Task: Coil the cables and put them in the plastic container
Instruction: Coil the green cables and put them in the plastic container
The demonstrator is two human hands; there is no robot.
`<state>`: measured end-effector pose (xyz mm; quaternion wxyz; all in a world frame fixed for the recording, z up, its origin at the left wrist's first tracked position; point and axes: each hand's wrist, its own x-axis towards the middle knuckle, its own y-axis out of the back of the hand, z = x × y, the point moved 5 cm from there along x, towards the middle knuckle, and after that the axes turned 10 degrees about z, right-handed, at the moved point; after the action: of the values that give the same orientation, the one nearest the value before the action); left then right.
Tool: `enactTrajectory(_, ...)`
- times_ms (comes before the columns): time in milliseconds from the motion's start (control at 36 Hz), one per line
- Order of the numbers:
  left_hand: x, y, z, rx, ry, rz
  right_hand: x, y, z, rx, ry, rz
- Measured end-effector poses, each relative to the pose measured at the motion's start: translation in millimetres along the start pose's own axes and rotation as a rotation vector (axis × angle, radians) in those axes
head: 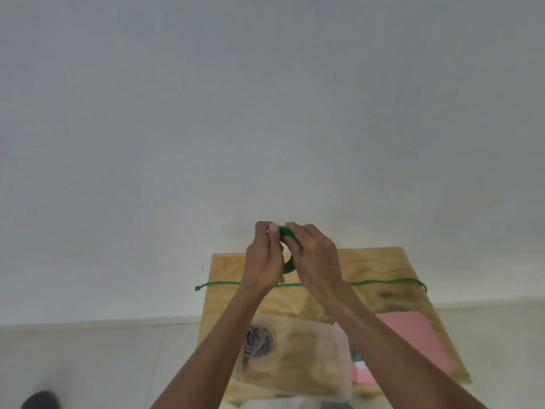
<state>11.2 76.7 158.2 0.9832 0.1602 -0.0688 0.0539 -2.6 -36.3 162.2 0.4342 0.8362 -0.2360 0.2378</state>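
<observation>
Both hands are raised above the far end of a small plywood table point(380, 267). My left hand point(265, 261) and my right hand point(315, 261) each grip a green cable coil point(290, 265) held between them; only parts of the coil show between the fingers. A second green cable point(383, 281) lies stretched straight across the table, its ends hanging over both sides. A clear plastic container point(306, 349) sits near the front of the table under my forearms, with a coiled grey cable point(258, 343) inside at its left.
A pink lid or sheet point(418, 343) lies on the table to the right of the container. A white wall stands right behind the table. Pale tiled floor lies to the left, with a dark shoe point(41, 399) at the bottom left corner.
</observation>
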Motion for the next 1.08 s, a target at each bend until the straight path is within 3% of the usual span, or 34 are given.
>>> enactTrajectory(278, -14, -5, -67, -0.058, 0.199, -0.172, -46, -30, 30, 0.020, -0.131, -0.148)
enactTrajectory(444, -25, 7, -128, 0.268, 0.048, -0.109, -92, -49, 57, -0.019, -0.242, -0.227)
enactTrajectory(583, -51, -4, -192, 0.585, -0.070, -0.279, -136, -60, 86, -0.083, -0.357, -0.367)
enactTrajectory(750, -85, -6, -234, 0.748, -0.064, -0.440, -172, -73, 100, -0.153, -0.456, -0.493)
enactTrajectory(861, -96, -1, -245, 0.749, -0.069, -0.414, -186, -88, 102, -0.188, -0.452, -0.572)
enactTrajectory(1083, -106, 0, -250, 0.730, 0.019, -0.250, -187, -114, 98, -0.114, -0.480, -0.565)
